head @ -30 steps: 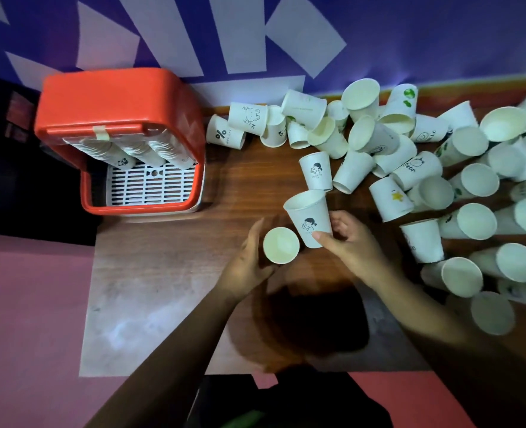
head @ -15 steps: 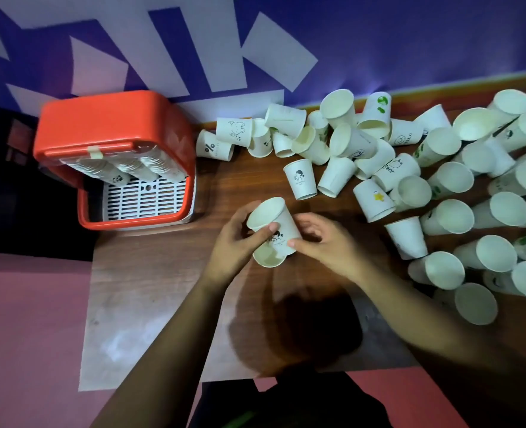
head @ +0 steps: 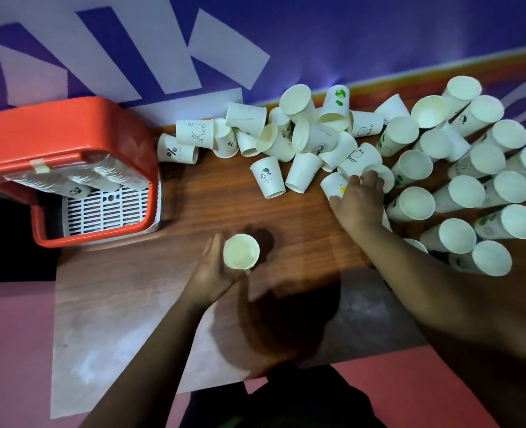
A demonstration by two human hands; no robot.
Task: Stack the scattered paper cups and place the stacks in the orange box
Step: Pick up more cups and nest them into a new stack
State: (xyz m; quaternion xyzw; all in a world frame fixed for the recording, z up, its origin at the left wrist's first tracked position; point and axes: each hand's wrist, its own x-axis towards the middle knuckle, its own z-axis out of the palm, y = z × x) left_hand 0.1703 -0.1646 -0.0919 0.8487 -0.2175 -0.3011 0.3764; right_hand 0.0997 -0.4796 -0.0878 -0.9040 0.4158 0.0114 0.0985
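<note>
Left hand (head: 212,273) is holding nested cups (head: 241,252) upright over the tabletop (head: 200,208), grip curled round them. Right hand (head: 359,202) grip is pinching a star-printed cup (head: 336,184), well apart from the orange box (head: 70,134).

A wooden table (head: 224,208) stands before a purple-and-white banner (head: 379,35).

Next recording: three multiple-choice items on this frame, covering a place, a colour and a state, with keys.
1. Relative to the loose cups, the orange box stands: A right; B left; C among them.
2. The star cup beneath the right hand bears a star coloured: A yellow; B red; C blue.
3. The held cup in the left hand is: A crushed; B upside down; C mouth up.
Key: B, it sits far left; A, the star shows yellow; C, its open mouth faces the camera.
</note>
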